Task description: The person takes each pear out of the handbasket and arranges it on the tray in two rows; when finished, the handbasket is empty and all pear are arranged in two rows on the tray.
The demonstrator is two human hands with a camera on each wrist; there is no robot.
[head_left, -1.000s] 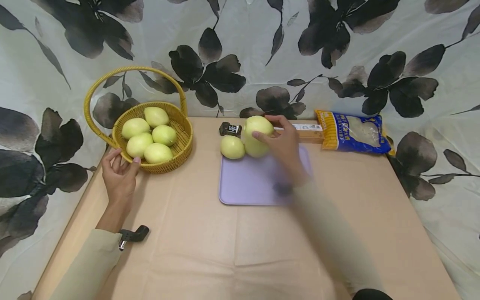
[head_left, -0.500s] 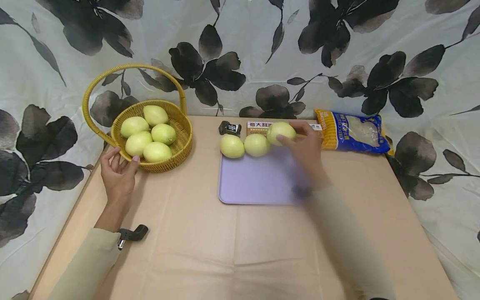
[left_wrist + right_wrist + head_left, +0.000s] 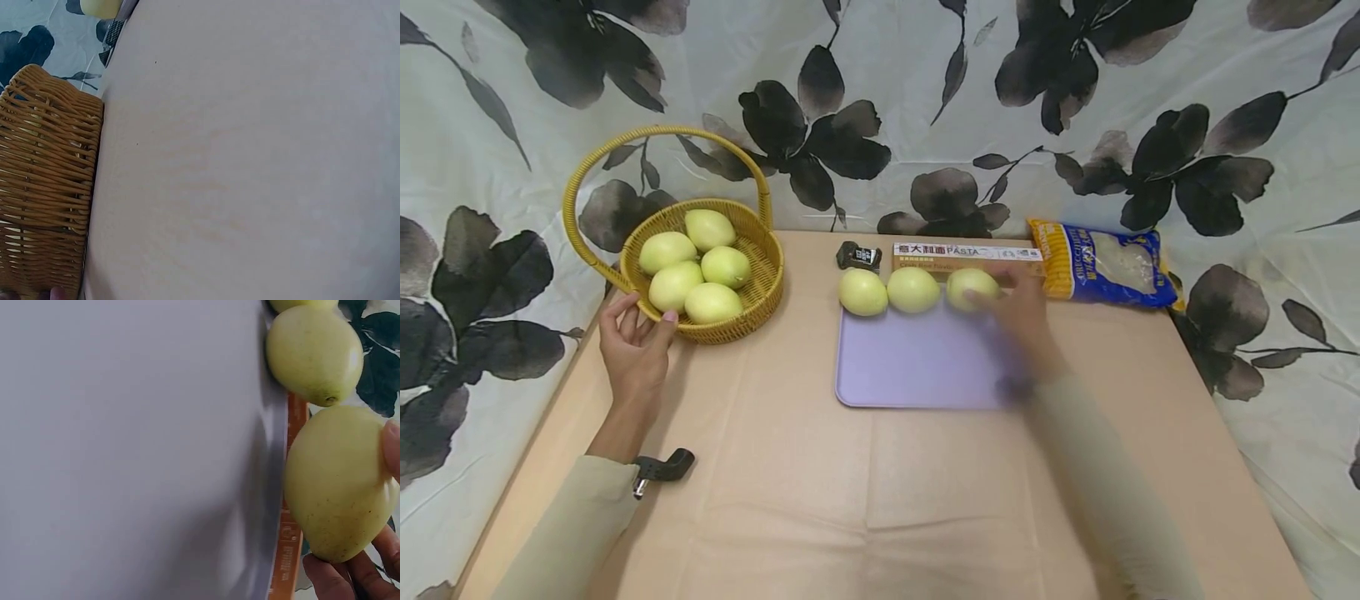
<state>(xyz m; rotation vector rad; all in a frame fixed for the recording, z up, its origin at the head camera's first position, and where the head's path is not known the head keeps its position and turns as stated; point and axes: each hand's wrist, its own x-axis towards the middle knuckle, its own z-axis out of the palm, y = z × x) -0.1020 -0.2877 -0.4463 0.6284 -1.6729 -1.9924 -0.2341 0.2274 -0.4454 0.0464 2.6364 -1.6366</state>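
My left hand (image 3: 636, 354) grips the near-left rim of a yellow wicker basket (image 3: 767, 287), thumb in front. Several pale yellow-green, pear-like fruits lie inside the basket. In the left wrist view the basket's woven side (image 3: 47, 181) shows, with only fingertips at the bottom. My right hand (image 3: 1022, 312), blurred in the head view, holds another such fruit (image 3: 972, 289) at the back edge of a lilac tray (image 3: 917, 367). The right wrist view shows thumb and fingers around this fruit (image 3: 337, 481). Two more fruits stand to its left along that edge, the nearer one (image 3: 913, 290) and the farther (image 3: 862, 292).
Behind the tray lies a long pasta box (image 3: 966, 252), with a small black packet (image 3: 859, 257) at its left. A blue and yellow bag (image 3: 1108, 265) lies to the right. A floral cloth (image 3: 925, 100) hangs behind the table (image 3: 790, 483).
My right hand has carried its fruit rightward from above the second fruit, then lowered it to the tray's back edge. The second fruit has come into view. My left hand stays at the basket.
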